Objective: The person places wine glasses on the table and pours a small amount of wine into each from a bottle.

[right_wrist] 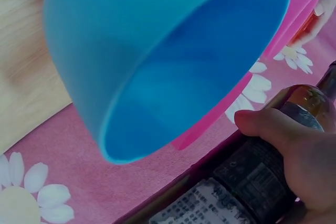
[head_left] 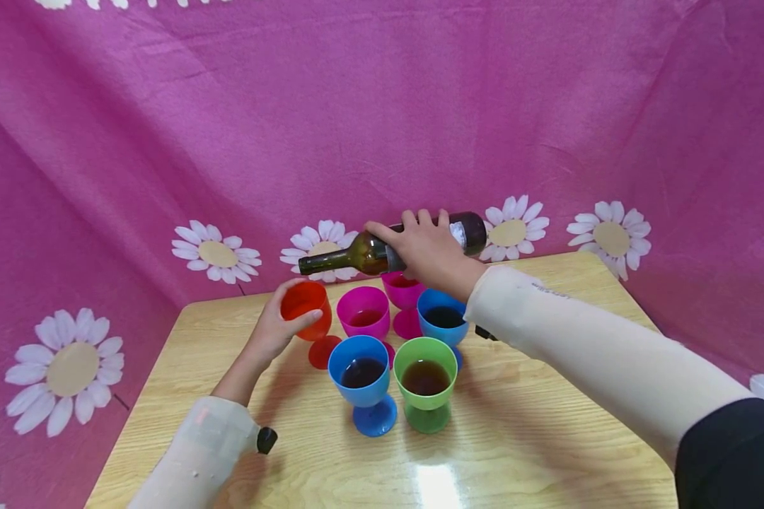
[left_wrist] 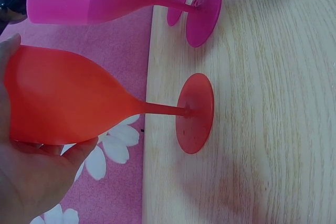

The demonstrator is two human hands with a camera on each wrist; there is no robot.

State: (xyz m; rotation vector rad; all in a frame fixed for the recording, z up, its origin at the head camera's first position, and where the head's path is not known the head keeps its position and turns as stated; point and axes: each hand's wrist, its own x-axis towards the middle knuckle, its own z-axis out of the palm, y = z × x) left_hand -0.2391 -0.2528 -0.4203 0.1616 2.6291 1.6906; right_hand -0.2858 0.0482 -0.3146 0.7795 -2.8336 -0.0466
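Observation:
My left hand (head_left: 274, 326) holds the bowl of an orange-red goblet (head_left: 317, 331), thumb on the near side. Its foot (left_wrist: 197, 114) appears to stand on the table in the left wrist view. My right hand (head_left: 434, 249) grips a dark glass wine bottle (head_left: 366, 256) round its body, from above. The bottle lies almost level, its neck pointing left and its mouth above the orange-red goblet. No stream of liquid shows at the mouth. A printed label (right_wrist: 202, 203) shows on the bottle in the right wrist view.
Dark liquid stands in a front blue goblet (head_left: 358, 394), a green goblet (head_left: 426, 401) and a right blue goblet (head_left: 434, 331). Two pink goblets, one nearer (head_left: 346, 311) and one behind (head_left: 407, 324), hold reddish-looking liquid. A pink flowered cloth (head_left: 356, 127) hangs behind the wooden table (head_left: 522, 438).

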